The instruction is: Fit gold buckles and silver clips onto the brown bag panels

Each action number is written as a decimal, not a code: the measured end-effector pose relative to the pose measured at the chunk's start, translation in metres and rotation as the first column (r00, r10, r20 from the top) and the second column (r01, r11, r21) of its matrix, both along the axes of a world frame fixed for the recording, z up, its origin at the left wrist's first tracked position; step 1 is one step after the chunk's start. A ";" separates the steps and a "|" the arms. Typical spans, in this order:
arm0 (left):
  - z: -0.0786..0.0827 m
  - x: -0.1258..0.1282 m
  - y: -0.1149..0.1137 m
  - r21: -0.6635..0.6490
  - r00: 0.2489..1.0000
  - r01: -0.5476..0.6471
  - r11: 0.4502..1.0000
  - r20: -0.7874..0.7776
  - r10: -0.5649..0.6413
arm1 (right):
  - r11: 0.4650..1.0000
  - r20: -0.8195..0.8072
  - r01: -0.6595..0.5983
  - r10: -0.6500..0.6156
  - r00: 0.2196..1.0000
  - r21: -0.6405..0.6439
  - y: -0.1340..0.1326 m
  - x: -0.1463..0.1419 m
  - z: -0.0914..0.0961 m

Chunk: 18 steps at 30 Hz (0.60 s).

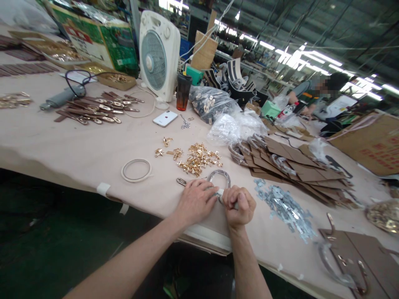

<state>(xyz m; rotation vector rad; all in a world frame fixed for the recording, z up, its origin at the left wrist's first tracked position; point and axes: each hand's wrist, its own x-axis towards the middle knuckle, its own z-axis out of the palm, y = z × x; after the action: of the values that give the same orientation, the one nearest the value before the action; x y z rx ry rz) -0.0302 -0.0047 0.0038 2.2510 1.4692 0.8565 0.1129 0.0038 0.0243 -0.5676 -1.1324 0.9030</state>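
My left hand [198,200] lies palm down near the table's front edge, its fingers stretched to the right over a small piece they mostly cover. My right hand [239,204] is closed in a fist beside its fingertips; what the fist holds is hidden. A small pale and metallic bit shows between the hands. Just beyond them lies a curved bag handle [220,172] in clear wrap. A metal buckle piece [181,181] sticks out left of my left hand. Behind is a heap of small gold fittings [199,159].
Silver metal plates [288,211] and stacked brown panels [293,162] lie to the right. A tape roll [136,180] rests on the left. Farther back are a phone [165,118], a tumbler [183,92], a fan [158,56] and brown straps [93,108]. Another person [321,91] works at the far right.
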 end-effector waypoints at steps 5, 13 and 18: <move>-0.001 -0.001 0.000 0.001 1.000 0.008 1.000 -0.007 -0.008 | 0.995 0.055 0.090 -0.092 0.994 0.045 0.000 -0.002 -0.008; 0.000 -0.002 0.000 0.006 1.000 0.022 1.000 -0.004 -0.022 | 0.984 0.142 0.172 -0.175 0.974 0.035 0.006 -0.008 -0.011; 0.002 -0.002 0.000 0.004 1.000 0.018 1.000 -0.004 -0.018 | 0.977 0.142 0.165 -0.146 0.979 -0.133 0.019 -0.011 0.000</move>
<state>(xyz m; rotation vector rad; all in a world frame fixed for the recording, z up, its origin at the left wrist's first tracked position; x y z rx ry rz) -0.0326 -0.0051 0.0060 2.2669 1.4480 0.8511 0.1017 0.0225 0.0243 -0.8339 -1.1290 0.8246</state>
